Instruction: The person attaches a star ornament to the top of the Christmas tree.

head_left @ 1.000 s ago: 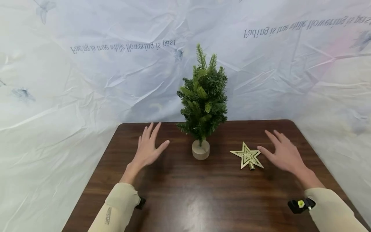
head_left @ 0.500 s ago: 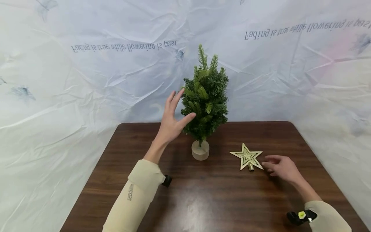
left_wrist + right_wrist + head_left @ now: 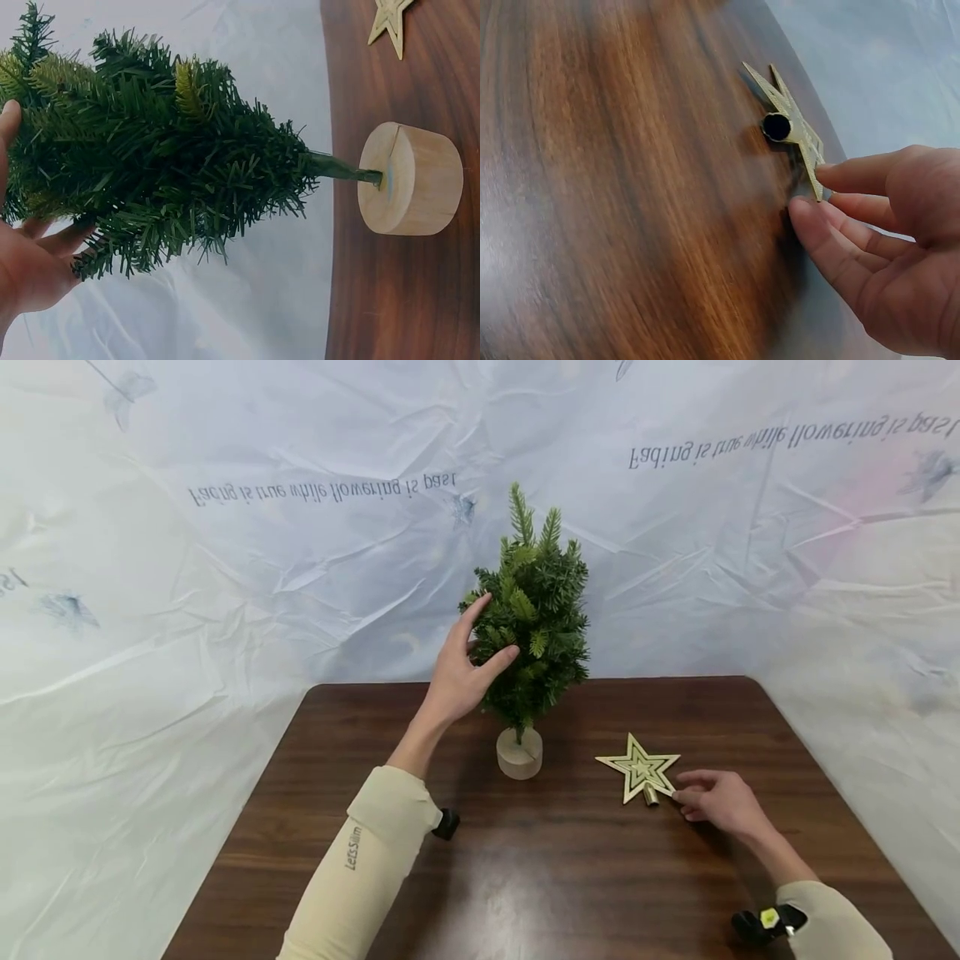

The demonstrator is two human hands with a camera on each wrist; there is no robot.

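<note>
A small artificial Christmas tree (image 3: 536, 602) stands upright on a round wooden base (image 3: 519, 755) at the table's far side. My left hand (image 3: 459, 672) holds its foliage from the left, thumb in front; the other fingers are partly hidden among the branches. The left wrist view shows the tree (image 3: 172, 150) sideways, with the left hand (image 3: 34, 262) at its upper part. To the right lies a gold star tree topper (image 3: 639, 767) with a hollow socket (image 3: 777, 127). My right hand (image 3: 723, 802) pinches one lower point of the star between thumb and fingers.
The dark wooden table (image 3: 510, 877) has rounded far corners. A pale, wrinkled sheet (image 3: 337, 593) with printed text hangs behind it and along its sides. Black wrist cameras are worn at both cuffs.
My left hand has moved right and up from above the table onto the tree. The right hand has come down and drawn its fingers in at the star's lower point. Tree and star stay put.
</note>
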